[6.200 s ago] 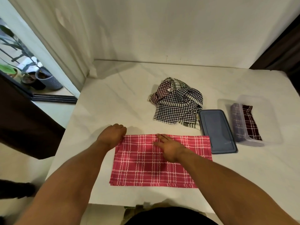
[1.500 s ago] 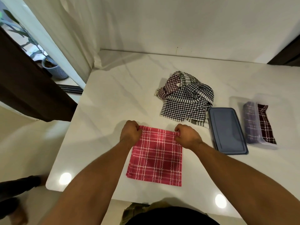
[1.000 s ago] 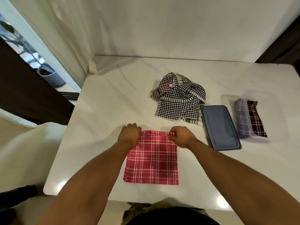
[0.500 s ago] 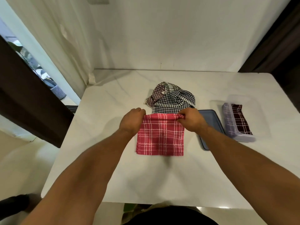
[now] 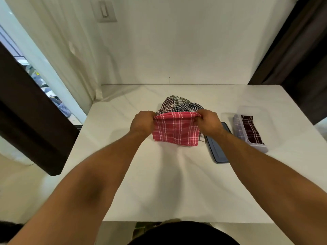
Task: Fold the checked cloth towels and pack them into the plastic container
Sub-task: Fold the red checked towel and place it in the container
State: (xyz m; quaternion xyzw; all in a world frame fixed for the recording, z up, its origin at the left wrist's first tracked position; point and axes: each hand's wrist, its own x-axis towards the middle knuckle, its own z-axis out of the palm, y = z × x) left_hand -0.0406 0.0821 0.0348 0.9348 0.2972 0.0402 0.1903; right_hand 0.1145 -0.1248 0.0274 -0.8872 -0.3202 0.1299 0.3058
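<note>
Both hands up over the middle of the white desk [image 5: 169, 183]: left hand [image 5: 142, 123] and right hand [image 5: 208, 123] each pinch a top corner of the red checked towel [image 5: 175, 131] in a tight grip. It hangs folded, long axis running nine to three. No readable writing anywhere. At three o'clock lies the blue lid [image 5: 216, 149], then the plastic container [image 5: 249, 133] holding a maroon towel [image 5: 252, 129]. Bare desk at six.

Bare table [image 5: 159, 183] is lying open at six o'clock; towel pile [image 5: 180, 105] is blocking twelve; lid [image 5: 217, 149] and container [image 5: 251, 131] are crowding three.
</note>
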